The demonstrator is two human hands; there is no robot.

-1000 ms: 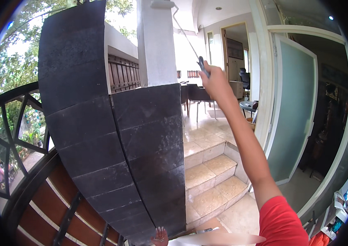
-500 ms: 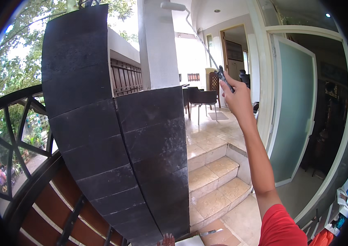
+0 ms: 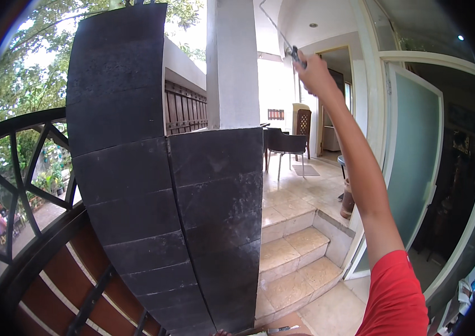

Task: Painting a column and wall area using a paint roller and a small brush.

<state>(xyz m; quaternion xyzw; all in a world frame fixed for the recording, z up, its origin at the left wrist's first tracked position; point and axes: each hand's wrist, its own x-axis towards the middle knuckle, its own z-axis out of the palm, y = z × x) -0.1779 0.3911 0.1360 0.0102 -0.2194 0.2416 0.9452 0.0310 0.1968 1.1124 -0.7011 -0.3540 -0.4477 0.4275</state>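
My right hand (image 3: 317, 77) is raised high, its fingers wrapped round the dark handle of a paint roller (image 3: 274, 23). The roller's thin metal rod runs up past the top edge, so its head is out of view. Beside it stands a white square pillar (image 3: 236, 67), rising from a black tiled block (image 3: 215, 185). Only a sliver of my left hand (image 3: 223, 332) shows at the bottom edge near the foot of the block; its fingers are mostly hidden.
Stone steps (image 3: 299, 263) climb to a tiled porch with a dark chair (image 3: 285, 143). A frosted glass door (image 3: 411, 162) stands ajar at right. A metal and wood gate (image 3: 58, 280) is at left. A flat brush-like tool (image 3: 283, 329) lies low in front.
My right hand has gone up with the paint roller, whose white head has left the picture at the top. The view has shifted slightly, and less of my left hand shows.
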